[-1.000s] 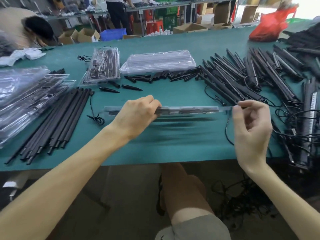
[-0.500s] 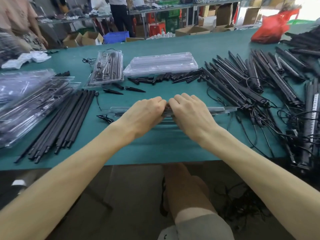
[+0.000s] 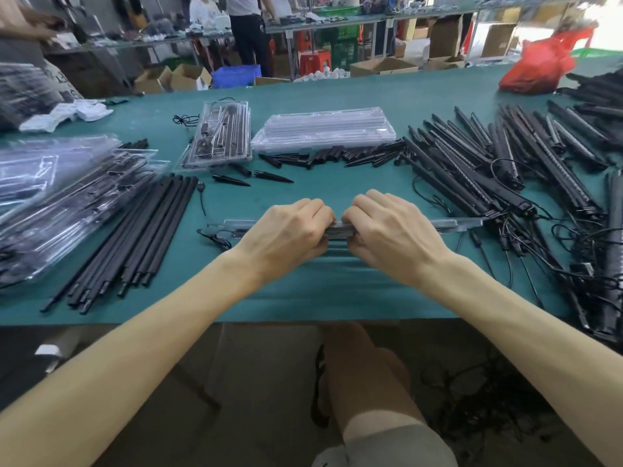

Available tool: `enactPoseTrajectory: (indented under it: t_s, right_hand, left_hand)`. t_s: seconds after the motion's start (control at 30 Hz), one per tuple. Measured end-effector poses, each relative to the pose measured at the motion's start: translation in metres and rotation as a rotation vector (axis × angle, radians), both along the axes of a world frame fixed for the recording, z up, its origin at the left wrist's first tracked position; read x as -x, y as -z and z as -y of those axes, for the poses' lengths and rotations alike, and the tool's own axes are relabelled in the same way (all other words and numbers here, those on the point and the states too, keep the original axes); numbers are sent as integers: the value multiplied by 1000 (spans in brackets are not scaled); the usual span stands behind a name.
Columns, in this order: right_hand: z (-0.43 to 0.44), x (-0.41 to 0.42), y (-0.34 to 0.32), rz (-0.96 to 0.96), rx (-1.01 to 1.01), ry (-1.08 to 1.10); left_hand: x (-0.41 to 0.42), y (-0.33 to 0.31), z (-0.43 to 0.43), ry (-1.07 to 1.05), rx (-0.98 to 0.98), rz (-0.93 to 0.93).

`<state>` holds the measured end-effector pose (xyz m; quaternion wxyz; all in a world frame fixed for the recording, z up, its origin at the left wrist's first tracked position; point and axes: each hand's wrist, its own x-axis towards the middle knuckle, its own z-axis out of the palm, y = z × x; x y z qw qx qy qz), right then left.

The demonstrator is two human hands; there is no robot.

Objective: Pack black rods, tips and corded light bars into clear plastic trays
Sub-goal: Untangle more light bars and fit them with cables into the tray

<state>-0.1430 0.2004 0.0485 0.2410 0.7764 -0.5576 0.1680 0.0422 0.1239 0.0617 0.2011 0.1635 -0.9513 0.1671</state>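
Note:
A long clear plastic tray (image 3: pixel 462 225) with black parts inside is held edge-on just above the green table (image 3: pixel 337 96). My left hand (image 3: pixel 286 232) and my right hand (image 3: pixel 394 230) grip its middle side by side, fingers curled over its top edge. A cord (image 3: pixel 215 238) hangs from the tray's left end. Black rods (image 3: pixel 135 230) lie in a bundle to the left. Black tips (image 3: pixel 354 155) lie scattered behind my hands. Corded light bars (image 3: pixel 505 156) are heaped on the right.
A stack of empty clear trays (image 3: pixel 323 129) and one packed tray (image 3: pixel 219 136) sit at the back. Packed trays (image 3: pixel 50 197) pile up on the left. A red bag (image 3: pixel 539 62) lies far right. People stand at benches beyond the table.
My right hand moved from the tray's right end to its middle, beside my left hand. In the last half second both hands stayed put on the tray.

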Motion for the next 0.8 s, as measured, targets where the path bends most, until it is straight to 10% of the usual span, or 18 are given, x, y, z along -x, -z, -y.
enactPoseTrajectory:
  t_s: [0.8]
  right_hand:
    - [9, -6, -32, -45, -10, 20]
  left_hand:
    - [-3, -37, 28, 112, -112, 45]
